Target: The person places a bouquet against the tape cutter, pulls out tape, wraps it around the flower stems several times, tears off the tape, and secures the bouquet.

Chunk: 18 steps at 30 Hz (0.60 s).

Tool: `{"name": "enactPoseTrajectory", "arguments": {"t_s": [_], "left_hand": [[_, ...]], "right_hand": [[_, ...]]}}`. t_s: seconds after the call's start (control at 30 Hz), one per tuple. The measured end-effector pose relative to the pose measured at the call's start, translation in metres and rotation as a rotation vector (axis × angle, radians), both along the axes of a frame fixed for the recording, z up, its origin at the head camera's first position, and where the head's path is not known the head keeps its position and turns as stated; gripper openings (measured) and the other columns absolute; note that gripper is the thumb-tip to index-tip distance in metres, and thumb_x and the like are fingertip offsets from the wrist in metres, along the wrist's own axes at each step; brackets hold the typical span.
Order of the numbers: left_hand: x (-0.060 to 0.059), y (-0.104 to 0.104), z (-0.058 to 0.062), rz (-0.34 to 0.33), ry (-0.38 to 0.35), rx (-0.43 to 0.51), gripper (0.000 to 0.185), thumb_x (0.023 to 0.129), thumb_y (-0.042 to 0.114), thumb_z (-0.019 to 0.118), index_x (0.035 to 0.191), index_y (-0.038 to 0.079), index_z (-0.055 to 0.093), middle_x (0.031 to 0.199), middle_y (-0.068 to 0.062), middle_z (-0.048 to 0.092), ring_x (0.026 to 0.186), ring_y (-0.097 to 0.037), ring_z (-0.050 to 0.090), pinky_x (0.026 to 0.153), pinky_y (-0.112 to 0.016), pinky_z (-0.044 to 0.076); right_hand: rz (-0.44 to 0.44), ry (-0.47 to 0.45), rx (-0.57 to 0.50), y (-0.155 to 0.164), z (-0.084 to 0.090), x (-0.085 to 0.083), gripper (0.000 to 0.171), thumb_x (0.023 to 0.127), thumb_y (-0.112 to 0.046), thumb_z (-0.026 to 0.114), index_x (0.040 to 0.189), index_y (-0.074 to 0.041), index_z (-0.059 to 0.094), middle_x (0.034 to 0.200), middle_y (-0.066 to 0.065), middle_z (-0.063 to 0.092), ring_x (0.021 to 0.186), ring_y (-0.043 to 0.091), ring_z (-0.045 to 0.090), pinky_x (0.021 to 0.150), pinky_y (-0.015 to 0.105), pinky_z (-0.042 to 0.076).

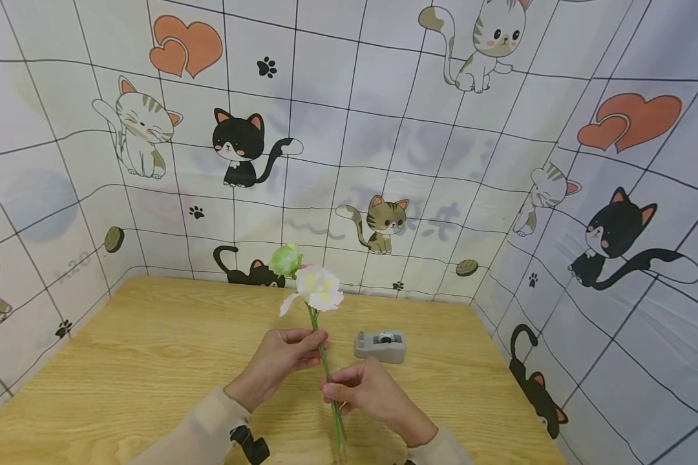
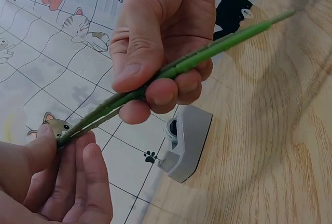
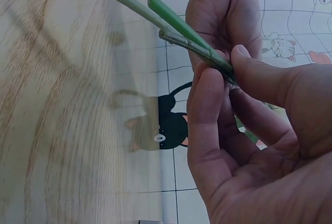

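Note:
A small bunch of artificial flowers stands upright over the wooden table [image 1: 151, 361]: a white bloom [image 1: 318, 289], a green bud [image 1: 285, 259] and thin green stems [image 1: 326, 365]. My left hand [image 1: 320, 339] pinches the stems just below the blooms. Lower down, my right hand [image 1: 328, 389] pinches them between thumb and fingers. In the left wrist view the left hand [image 2: 62, 140] holds one end of the stems [image 2: 207, 53] and the right hand [image 2: 148, 86] grips their middle. The right wrist view has the right hand [image 3: 224, 66] on the stems [image 3: 171, 19], with the left hand [image 3: 223, 11] behind.
A grey tape dispenser [image 1: 380, 345] sits on the table just right of the hands; it also shows under the stems as the dispenser [image 2: 187, 141] in the left wrist view. Cat-print walls [image 1: 349, 161] close in the table at the back and both sides.

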<state>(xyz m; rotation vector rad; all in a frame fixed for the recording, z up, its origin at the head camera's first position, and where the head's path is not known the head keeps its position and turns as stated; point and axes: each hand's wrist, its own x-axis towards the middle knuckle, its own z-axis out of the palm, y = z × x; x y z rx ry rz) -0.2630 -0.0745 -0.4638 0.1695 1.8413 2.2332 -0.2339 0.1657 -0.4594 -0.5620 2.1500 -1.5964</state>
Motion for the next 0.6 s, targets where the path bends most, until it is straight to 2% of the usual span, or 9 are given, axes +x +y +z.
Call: {"name": "enactPoseTrajectory", "arguments": {"t_s": [0.23,0.43,0.6], "left_hand": [[0.0023,0.0007,0.0026,0.058,0.023,-0.068,0.032,0.112,0.029,0.083,0.126,0.001,0.088,0.108,0.001,0.090,0.095,-0.009,0.082,0.093,-0.024,0.071],[0.0036,0.0003,0.0034,0.083,0.031,-0.090,0.030,0.111,0.029,0.084,0.122,0.001,0.090,0.106,-0.001,0.090,0.092,-0.009,0.080,0.090,-0.023,0.070],[0.0029,-0.0017,0.0009,0.050,0.028,-0.045,0.039,0.113,0.031,0.081,0.132,-0.004,0.085,0.114,-0.003,0.090,0.099,-0.009,0.084,0.094,-0.023,0.070]], "right_hand": [[-0.015,0.031,0.018,-0.0008,0.0002,-0.0014,0.025,0.111,-0.014,0.083,0.118,0.009,0.087,0.104,0.014,0.089,0.086,0.010,0.079,0.073,0.028,0.070],[-0.011,0.056,0.033,-0.0014,0.0010,-0.0016,0.024,0.110,-0.014,0.083,0.120,0.008,0.087,0.107,0.017,0.089,0.088,0.011,0.080,0.071,0.027,0.070],[-0.029,0.110,0.075,0.0000,0.0020,-0.0037,0.023,0.110,-0.018,0.085,0.118,0.003,0.089,0.109,0.013,0.090,0.099,0.031,0.086,0.075,0.031,0.072]]}}
